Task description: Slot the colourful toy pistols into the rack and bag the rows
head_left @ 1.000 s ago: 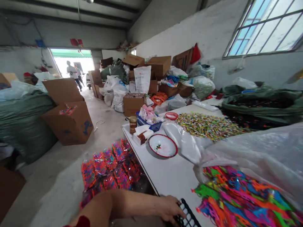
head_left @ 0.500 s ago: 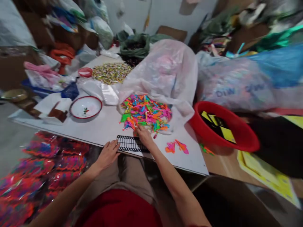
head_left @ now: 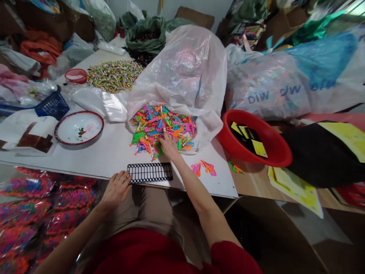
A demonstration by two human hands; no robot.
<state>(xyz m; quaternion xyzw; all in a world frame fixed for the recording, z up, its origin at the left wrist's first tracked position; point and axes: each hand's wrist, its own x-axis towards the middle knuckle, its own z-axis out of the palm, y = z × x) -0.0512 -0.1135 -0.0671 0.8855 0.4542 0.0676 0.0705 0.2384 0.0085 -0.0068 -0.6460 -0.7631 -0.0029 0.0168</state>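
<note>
A black plastic rack with rows of slots and rings along its long sides lies flat at the table's front edge. At its left end, my left hand closes its fingers on the corner. My right hand reaches past the rack into a pile of small bright plastic toys in pink, orange, green and blue. Its fingers are bent together at the pile's front; what they pinch is too small to make out. A few pink and orange toys lie apart on the table, right of my right forearm.
The pile spills from a big translucent plastic bag. Left stand a white enamel bowl and a blue basket. A red basin holding black and yellow pieces is at right. Behind lies a heap of small yellowish pieces.
The camera view has shifted, so the table things sit further left. My right hand has moved forward from the rack's far side deeper into the toy pile. My left hand stays at the rack.
</note>
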